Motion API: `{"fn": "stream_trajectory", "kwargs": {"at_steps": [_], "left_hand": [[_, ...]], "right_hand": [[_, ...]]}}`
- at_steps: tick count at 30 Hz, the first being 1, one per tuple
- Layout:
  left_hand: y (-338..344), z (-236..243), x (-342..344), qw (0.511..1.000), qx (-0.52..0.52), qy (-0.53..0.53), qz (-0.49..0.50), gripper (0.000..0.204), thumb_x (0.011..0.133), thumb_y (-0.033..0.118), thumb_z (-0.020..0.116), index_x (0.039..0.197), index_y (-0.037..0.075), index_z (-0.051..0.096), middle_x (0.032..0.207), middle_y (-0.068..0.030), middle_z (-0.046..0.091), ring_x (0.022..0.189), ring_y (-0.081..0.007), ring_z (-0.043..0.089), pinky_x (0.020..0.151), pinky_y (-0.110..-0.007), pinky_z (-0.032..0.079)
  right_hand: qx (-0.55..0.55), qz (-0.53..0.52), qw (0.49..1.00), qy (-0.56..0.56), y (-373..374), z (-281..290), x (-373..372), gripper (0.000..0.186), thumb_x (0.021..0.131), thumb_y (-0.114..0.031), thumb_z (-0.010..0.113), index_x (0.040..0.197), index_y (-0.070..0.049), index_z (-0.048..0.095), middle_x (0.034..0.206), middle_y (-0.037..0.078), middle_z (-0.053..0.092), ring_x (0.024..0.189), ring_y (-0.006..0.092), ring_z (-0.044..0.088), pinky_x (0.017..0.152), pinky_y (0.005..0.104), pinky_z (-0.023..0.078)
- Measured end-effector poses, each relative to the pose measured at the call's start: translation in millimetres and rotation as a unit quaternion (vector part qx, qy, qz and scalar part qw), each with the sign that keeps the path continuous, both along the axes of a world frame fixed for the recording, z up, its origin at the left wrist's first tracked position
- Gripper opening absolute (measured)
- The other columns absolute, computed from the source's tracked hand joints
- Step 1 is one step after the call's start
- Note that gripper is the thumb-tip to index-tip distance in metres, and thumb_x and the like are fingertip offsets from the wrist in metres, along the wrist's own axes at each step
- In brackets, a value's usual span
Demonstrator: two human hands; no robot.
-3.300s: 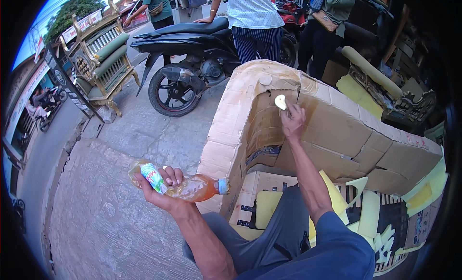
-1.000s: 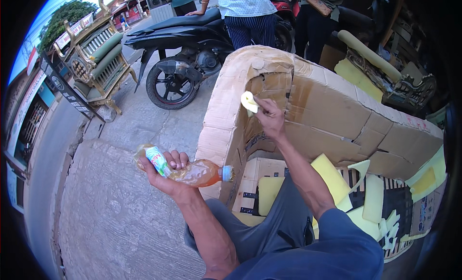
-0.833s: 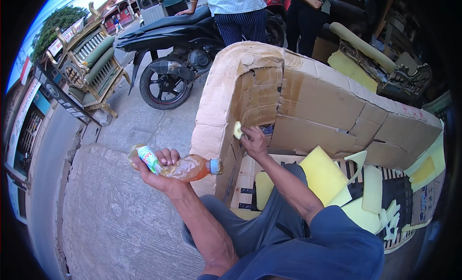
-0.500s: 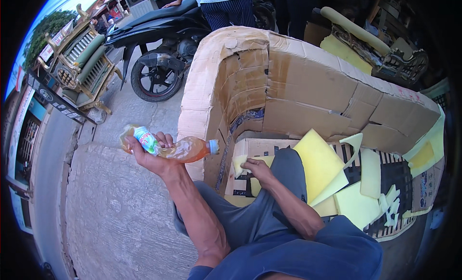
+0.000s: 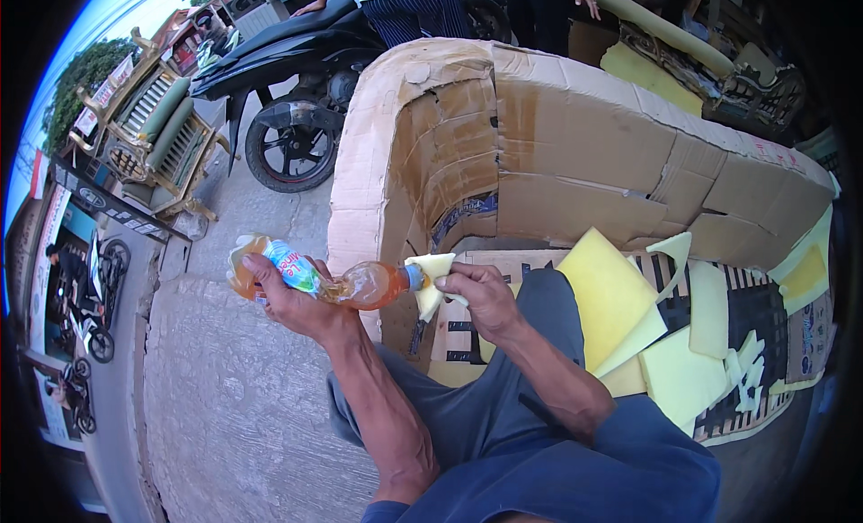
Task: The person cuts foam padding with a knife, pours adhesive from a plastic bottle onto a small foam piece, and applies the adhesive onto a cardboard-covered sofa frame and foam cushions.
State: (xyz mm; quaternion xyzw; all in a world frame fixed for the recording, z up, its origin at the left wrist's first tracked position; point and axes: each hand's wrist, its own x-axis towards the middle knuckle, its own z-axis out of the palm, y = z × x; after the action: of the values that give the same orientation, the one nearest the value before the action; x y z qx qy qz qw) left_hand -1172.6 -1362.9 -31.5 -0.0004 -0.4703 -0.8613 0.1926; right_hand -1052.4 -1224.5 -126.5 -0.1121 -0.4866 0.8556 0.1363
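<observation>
My left hand [image 5: 301, 298] is wrapped round a clear plastic bottle [image 5: 370, 285] of amber liquid, tilted nearly level, with its capped end toward the right. A small piece of pale yellow foam [image 5: 435, 273] is pinched in my right hand [image 5: 483, 298]. The foam touches the bottle's neck end and partly covers it. Both hands are in front of the inner corner of a sofa frame [image 5: 584, 150] covered in brown cardboard. Brown wet-looking stains mark the cardboard at that corner.
Larger yellow foam sheets [image 5: 607, 294] and several foam scraps [image 5: 746, 370] lie on the black-strapped seat at my right. A black motorcycle [image 5: 292, 118] stands behind the frame, beside a person in striped trousers [image 5: 418, 19]. A carved wooden bench [image 5: 148, 132] stands far left.
My right hand has lifted the foam piece up to the bottle's neck. The bottle has moved slightly right, and its neck now meets the foam.
</observation>
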Motion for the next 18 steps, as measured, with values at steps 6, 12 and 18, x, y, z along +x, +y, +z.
{"fn": "stream_trajectory", "kwargs": {"at_steps": [6, 12, 18], "left_hand": [[3.6, -4.5, -11.5, 0.992, -0.011, 0.047, 0.114, 0.037, 0.101, 0.044, 0.053, 0.096, 0.008, 0.055, 0.067, -0.0029, 0.051, 0.049, -0.0115, 0.048, 0.045, -0.026, 0.040], [-36.0, -18.6, -35.5, 0.968, 0.225, -0.059, -0.095, 0.055, 0.101, 0.051, 0.047, 0.065, 0.009, 0.047, 0.050, -0.0028, 0.041, 0.040, -0.0129, 0.034, 0.043, -0.029, 0.030], [-30.1, -22.2, -34.7, 0.968, 0.214, -0.019, -0.134, 0.055, 0.103, 0.048, 0.045, 0.064, 0.009, 0.047, 0.049, -0.0024, 0.040, 0.039, -0.0120, 0.035, 0.041, -0.027, 0.030]], "right_hand": [[-0.218, -0.009, 0.976, -0.008, 17.7, -68.6, -1.0, 0.030, 0.087, -0.015, 0.062, 0.112, 0.000, 0.065, 0.097, 0.004, 0.067, 0.086, 0.0126, 0.062, 0.078, 0.0300, 0.049], [-0.391, -0.294, 0.839, -0.239, 96.6, -232.2, -74.7, 0.021, 0.092, -0.017, 0.066, 0.110, -0.010, 0.058, 0.088, 0.003, 0.057, 0.068, 0.0133, 0.054, 0.058, 0.0322, 0.049], [-0.387, -0.413, 0.778, -0.272, 149.7, -322.7, -114.9, 0.017, 0.096, -0.013, 0.064, 0.109, -0.005, 0.059, 0.083, 0.010, 0.064, 0.061, 0.0170, 0.062, 0.049, 0.0269, 0.052]]}}
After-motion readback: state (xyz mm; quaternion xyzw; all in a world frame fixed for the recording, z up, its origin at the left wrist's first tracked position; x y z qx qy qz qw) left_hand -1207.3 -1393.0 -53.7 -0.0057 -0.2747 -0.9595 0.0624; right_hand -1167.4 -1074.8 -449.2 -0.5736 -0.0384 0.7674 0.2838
